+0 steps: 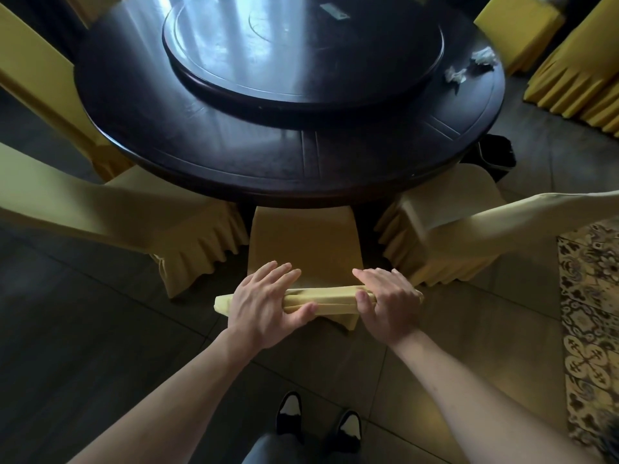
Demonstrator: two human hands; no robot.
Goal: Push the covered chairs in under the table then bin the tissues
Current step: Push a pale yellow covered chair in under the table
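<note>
Flanking dark round table (234,152), yellow-covered chairs (303,236) on tiled floor (83,329)

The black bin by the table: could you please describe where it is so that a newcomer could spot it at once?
Start at the round dark table with its raised turntable. Follow its edge round to the right-hand side, just below where the crumpled tissues lie. There the bin stands on the floor, partly tucked behind a covered chair; it is the only black, uncovered thing among the yellow fabric.
</note>
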